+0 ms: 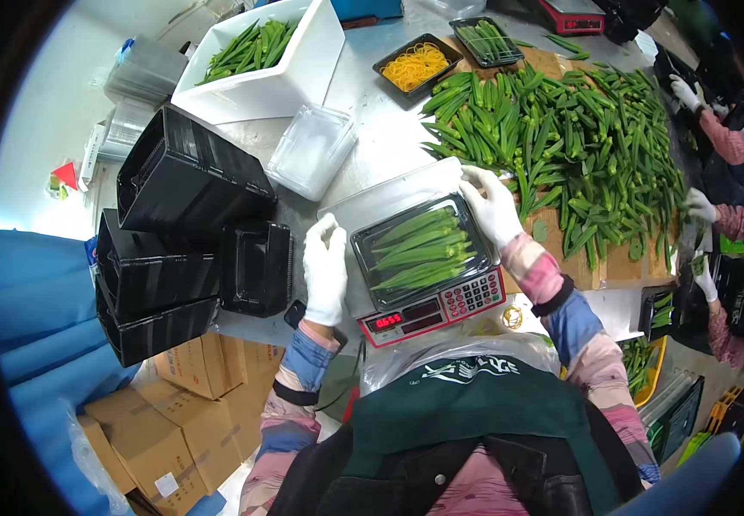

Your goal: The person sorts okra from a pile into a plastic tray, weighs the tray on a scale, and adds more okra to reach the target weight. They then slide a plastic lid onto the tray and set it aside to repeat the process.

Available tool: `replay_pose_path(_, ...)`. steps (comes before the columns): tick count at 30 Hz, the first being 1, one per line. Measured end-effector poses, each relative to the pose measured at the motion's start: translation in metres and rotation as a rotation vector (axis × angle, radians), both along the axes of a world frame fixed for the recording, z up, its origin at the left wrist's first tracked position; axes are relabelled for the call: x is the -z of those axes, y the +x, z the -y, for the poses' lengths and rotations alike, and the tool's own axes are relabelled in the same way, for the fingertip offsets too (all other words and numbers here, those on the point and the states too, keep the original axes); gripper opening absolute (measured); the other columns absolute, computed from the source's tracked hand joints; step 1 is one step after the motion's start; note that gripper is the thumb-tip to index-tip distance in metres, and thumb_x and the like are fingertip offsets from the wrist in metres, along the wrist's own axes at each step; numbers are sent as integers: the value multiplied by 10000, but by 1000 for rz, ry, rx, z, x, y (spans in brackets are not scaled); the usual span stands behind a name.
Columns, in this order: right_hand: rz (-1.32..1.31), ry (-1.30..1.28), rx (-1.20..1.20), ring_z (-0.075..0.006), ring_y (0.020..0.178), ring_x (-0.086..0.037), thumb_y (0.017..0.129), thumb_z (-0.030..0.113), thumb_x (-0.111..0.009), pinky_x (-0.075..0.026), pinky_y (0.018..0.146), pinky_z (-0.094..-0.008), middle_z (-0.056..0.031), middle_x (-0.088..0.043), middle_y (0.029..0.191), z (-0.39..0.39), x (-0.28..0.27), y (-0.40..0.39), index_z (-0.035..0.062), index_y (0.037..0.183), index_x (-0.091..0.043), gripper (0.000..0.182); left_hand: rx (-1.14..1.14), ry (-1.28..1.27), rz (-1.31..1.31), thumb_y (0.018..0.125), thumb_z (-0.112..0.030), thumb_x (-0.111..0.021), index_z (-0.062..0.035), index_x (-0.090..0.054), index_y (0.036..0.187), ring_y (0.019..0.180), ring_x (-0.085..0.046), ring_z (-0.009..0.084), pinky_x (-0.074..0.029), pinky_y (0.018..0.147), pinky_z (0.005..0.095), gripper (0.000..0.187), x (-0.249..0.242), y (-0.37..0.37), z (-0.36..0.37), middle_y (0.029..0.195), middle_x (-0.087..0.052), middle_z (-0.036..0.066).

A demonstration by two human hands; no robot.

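Observation:
A black tray of okra (422, 249) under a clear lid rests on the red and silver scale (479, 297), whose red display is lit. My left hand (325, 268), in a white glove, is beside the scale's left edge with its fingers drawn together; what they hold, if anything, I cannot make out. At the tray's upper right corner is my right hand (490, 206), also gloved, its fingers bent over the edge of the scale and close to the lid. Clear lids (312, 152) lie stacked above the scale.
Okra pods (595, 155) are heaped on cardboard at the right. Black trays (191, 176) stand stacked at the left, below a white box (316, 64). Yellow rubber bands (415, 65) fill a tray at the top. Co-workers' gloved hands (700, 205) are at the far right.

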State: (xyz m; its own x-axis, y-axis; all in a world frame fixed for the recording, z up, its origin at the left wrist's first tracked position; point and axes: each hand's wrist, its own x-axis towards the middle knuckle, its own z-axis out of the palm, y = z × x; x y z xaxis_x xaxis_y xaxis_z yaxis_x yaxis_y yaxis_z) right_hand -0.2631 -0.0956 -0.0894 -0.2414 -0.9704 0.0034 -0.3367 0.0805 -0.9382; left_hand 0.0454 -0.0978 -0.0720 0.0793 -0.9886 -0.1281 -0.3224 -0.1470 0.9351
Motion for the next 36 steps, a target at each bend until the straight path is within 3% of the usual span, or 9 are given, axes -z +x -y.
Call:
replay_pose_path(6, -381, -167, -376, -367, 1465, -310, 911, 276, -691, -256, 1199, -423, -220, -305, 1589, -47, -35, 12, 51, 1557, -285, 796, 633, -340, 515, 585, -475, -916, 44, -134, 1560, 1495, -174, 455, -149, 1231, 459, 1354, -51, -18, -45, 1607, -102, 329)
replay_pose_path(11, -308, -97, -321, -354, 1499, -245, 934, 273, -659, -234, 1212, -389, -226, -233, 1617, -52, -11, 16, 52, 1568, -251, 786, 607, -364, 531, 574, -437, -917, 35, -95, 1563, 1469, -230, 464, -340, 1162, 421, 1369, -35, -22, -48, 1599, -100, 323)
replay_pose_path(18, 81, 8, -291, -284, 1498, -269, 965, 227, -630, -235, 1208, -358, -202, -275, 1613, -66, -14, 8, 45, 1571, -245, 740, 658, -317, 524, 562, -435, -933, 28, -51, 1568, 1477, -225, 453, -283, 1195, 422, 1416, -48, -16, -52, 1604, -90, 322)
replay_pose_path(21, 292, 44, 43, -243, 1342, -492, 1005, 180, -587, -380, 1120, -335, -188, -474, 1480, -99, 8, -2, 9, 1521, -352, 592, 643, -313, 380, 559, -406, -941, -9, 13, 1583, 1485, -228, 416, -273, 1198, 430, 1455, -41, 3, -57, 1620, -86, 294)
replay_pose_path(24, 402, 210, 189, -142, 963, -648, 1002, 183, -609, -513, 832, -264, -79, -682, 1103, -122, -9, -2, -23, 1352, -553, 409, 274, -30, -171, 823, -242, -813, -45, -38, 1598, 1394, -404, 326, -346, 1154, 406, 1114, -29, 0, -43, 1553, -310, 255)
replay_pose_path(25, 431, 293, 159, -124, 929, -640, 1006, 185, -605, -505, 796, -252, -60, -682, 1058, -129, -12, -1, -22, 1312, -584, 370, 168, -106, -130, 946, -197, -689, -34, -264, 1559, 1230, -556, 256, -476, 1023, 359, 763, -21, -3, -35, 1431, -494, 204)
replay_pose_path(29, 761, 407, 172, -82, 745, -602, 982, 185, -634, -460, 641, -213, -7, -662, 895, -137, 2, 3, 13, 1152, -666, 244, 110, 223, -247, 981, -261, -645, -39, -624, 1292, 885, -664, 160, -548, 745, 321, 383, -19, -5, -12, 1106, -695, 74)
replay_pose_path(33, 945, 346, 175, -90, 730, -603, 977, 198, -639, -464, 624, -209, -21, -646, 895, -139, 4, 5, 14, 1105, -675, 227, 92, 488, -751, 954, -297, -685, -74, -659, 1146, 835, -666, 177, -546, 720, 342, 295, -5, 6, -7, 1022, -693, 52)
replay_pose_path(36, 889, 369, 171, -95, 776, -605, 982, 187, -640, -491, 678, -228, -16, -637, 930, -139, -8, 6, -1, 1130, -655, 240, 83, 444, -661, 959, -296, -681, -71, -645, 1138, 838, -666, 180, -557, 715, 354, 289, -2, 8, -11, 1030, -693, 58)
